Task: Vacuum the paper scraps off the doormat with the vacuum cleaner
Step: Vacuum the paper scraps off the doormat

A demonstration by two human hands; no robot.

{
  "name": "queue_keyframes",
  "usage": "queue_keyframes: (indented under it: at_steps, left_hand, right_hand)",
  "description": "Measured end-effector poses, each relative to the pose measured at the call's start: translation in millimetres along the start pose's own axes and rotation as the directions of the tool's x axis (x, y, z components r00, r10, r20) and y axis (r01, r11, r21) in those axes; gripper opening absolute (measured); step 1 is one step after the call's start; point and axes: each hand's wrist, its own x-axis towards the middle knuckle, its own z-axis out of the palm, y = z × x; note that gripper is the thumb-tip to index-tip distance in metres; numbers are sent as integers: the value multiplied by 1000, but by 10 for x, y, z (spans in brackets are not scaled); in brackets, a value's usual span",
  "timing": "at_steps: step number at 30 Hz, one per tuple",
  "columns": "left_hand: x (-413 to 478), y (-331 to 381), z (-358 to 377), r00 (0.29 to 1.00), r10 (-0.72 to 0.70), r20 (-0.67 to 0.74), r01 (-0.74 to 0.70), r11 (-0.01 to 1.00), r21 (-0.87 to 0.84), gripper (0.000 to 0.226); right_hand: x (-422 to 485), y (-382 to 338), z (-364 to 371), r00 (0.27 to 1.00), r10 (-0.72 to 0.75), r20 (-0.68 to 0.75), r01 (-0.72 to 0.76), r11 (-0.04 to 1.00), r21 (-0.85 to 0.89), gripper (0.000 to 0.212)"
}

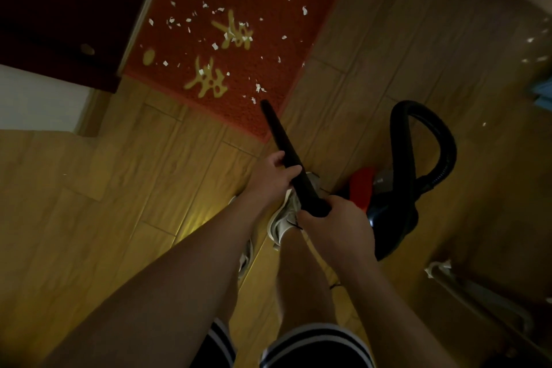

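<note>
Wood-plank floor (89, 203) runs under everything, dimly lit. I have both hands on the black wand (288, 155). My right hand (337, 224) is wrapped round its rear end, and my left hand (270, 175) curls round it nearer the doormat (286, 75).

I judge the wand to be a stiff, light plastic tube, smooth enough to twist in a loose hold. This two-point hold suits it: the rear hand steers and the front hand presses down. Its tip hangs over the doormat's nearest corner, but I cannot tell whether it touches the pile.

Paper scraps (215, 46) lie scattered over most of the doormat, the closest just beyond the tip. They look feather-light and should lift easily, though the nubbly pile may snag some.

Off the doormat's near right side sits the vacuum cleaner (385, 209), its ribbed hose (442, 140) looping up and back. The hose looks soft and springy, and I expect it to tug on the wand as I reach toward the doormat's far end.
</note>
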Motion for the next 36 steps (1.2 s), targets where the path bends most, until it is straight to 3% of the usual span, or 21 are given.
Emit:
queue_keyframes:
  at_steps: [10,20,36]
  left_hand:
    - [190,299,64,998,-61,-33,62,997,41,58]
    - [425,399,-55,993,-119,-21,118,992,-41,62]
    - [692,453,-298,995,-94,-27,94,996,-6,58]
  right_hand:
    - [332,-180,-373,989,-83,124,92,993,-71,17]
    - [637,-404,-414,986,-132,105,143,984,-102,23]
    - [729,-704,-263,986,-166,27,167,981,-99,22]
